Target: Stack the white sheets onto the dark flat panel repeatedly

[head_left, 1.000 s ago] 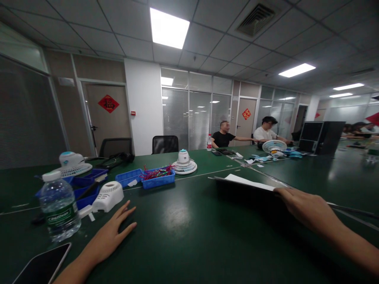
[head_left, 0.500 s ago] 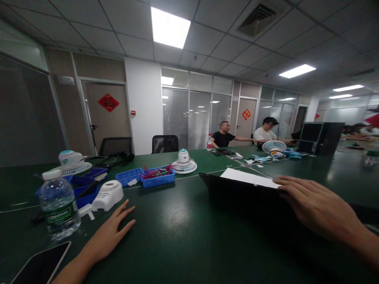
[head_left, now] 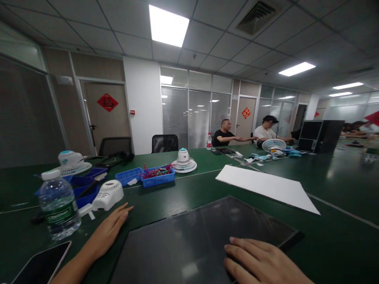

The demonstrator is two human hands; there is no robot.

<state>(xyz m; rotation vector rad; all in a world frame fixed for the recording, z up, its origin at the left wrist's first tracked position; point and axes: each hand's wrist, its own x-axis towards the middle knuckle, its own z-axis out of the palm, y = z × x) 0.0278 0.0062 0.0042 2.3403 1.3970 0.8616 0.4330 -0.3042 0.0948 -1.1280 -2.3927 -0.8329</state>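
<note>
A dark flat panel [head_left: 177, 240] lies on the green table [head_left: 166, 193] close in front of me. Over its right part rests my right hand [head_left: 260, 260], palm down with the fingers stretched out. My left hand [head_left: 108, 232] lies on the table to the left of the panel, fingers extended and holding nothing. Just beyond my left fingertips is a white plastic housing [head_left: 109, 195]. A white sheet [head_left: 266, 187] lies flat on the table beyond the panel, to the right.
At left stand a water bottle [head_left: 59, 207] and a phone [head_left: 43, 264]. Further back are a blue tray with wires [head_left: 158, 180], a small white fan [head_left: 183, 162] and another fan [head_left: 274, 146]. Two people sit across the table near a black computer case [head_left: 319, 136].
The dark panel has come down from a tilted position to lie flat, uncovering the white sheet. My right hand has moved toward me, and my left fingers are closer together.
</note>
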